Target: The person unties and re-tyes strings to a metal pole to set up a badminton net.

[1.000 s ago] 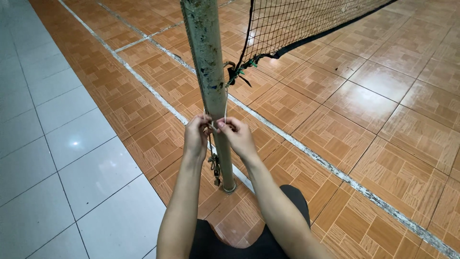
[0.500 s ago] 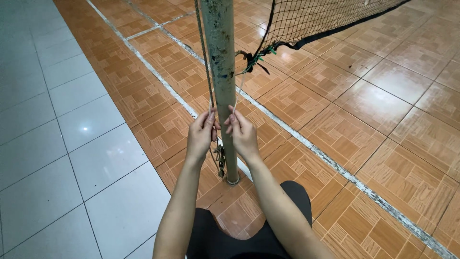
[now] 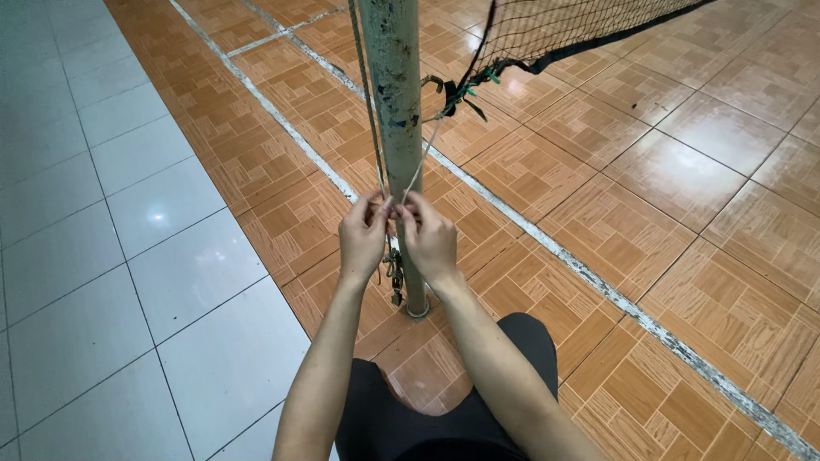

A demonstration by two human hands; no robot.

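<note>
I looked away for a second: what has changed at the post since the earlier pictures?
Little: both hands, left hand and right hand, stay at the cord against the post, fingers pinching it; they sit slightly higher up the post. Post, net and tiled floor are unchanged.

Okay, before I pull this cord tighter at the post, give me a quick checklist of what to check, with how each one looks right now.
1. Both hands on the cord: ok. Left hand and right hand pinch it in front of the post.
2. Cord runs clear up to the net corner: ok.
3. Knot between fingertips is set: cannot tell, fingers hide it.
4. Post seated in the floor: ok, upright at its base.
5. Loose cord ends hanging below the hands: not ok, bunched against the post.
</note>
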